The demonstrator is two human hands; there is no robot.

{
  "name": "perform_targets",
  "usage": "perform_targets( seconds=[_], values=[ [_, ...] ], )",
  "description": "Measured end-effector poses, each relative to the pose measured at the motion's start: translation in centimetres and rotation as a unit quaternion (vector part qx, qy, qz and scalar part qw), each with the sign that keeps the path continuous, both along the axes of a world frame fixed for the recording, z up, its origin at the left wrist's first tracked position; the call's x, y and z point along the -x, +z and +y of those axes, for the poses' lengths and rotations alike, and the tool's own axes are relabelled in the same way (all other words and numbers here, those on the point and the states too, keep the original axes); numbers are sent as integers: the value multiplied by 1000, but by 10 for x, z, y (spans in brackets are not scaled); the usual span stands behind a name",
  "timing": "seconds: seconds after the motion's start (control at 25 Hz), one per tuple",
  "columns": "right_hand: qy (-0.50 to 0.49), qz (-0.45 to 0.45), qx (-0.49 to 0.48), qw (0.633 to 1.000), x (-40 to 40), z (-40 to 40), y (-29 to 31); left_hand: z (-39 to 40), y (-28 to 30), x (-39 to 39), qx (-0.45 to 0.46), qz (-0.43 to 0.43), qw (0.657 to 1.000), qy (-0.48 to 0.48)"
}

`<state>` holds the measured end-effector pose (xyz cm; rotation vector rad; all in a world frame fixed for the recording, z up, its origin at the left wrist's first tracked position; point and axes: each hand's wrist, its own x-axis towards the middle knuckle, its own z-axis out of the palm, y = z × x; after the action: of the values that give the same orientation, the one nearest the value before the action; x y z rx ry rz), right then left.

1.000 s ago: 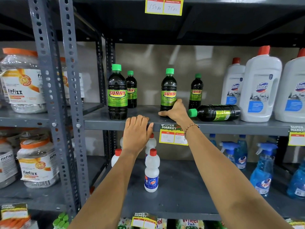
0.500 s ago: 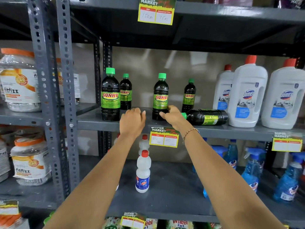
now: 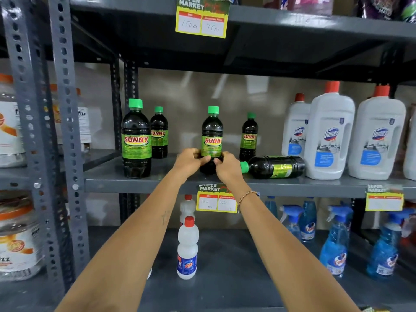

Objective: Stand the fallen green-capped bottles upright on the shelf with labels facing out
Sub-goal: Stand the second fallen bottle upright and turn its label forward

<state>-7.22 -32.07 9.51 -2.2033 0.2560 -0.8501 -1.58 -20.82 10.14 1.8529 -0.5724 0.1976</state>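
Observation:
On the grey middle shelf (image 3: 157, 184) stand several dark Sunny bottles with green caps. One at the front left (image 3: 136, 140) and two at the back (image 3: 159, 134) (image 3: 249, 137) are upright, labels outward. My left hand (image 3: 190, 162) and my right hand (image 3: 226, 168) both grip the base of the upright middle bottle (image 3: 212, 134), whose label faces me. Just right of my right hand, one green-capped bottle (image 3: 273, 167) lies on its side, cap pointing left.
White Domex jugs (image 3: 331, 136) with red caps stand right of the fallen bottle. The shelf below holds white red-capped bottles (image 3: 188, 248) and blue spray bottles (image 3: 335, 244). Perforated grey uprights (image 3: 65, 131) and orange-lidded jars (image 3: 18, 242) are at left. Price tags (image 3: 216, 201) hang on shelf edges.
My left hand rose from the shelf edge onto the middle bottle's base. My right hand closed on the same bottle. The camera moved closer and tilted up.

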Motion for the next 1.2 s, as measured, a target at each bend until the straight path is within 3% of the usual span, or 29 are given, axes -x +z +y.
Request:
perform_targets(
  seconds=[1.2],
  values=[
    [117, -23, -143, 983, 55, -10, -6, 31, -16, 56, 57, -107, 992, 24]
  ],
)
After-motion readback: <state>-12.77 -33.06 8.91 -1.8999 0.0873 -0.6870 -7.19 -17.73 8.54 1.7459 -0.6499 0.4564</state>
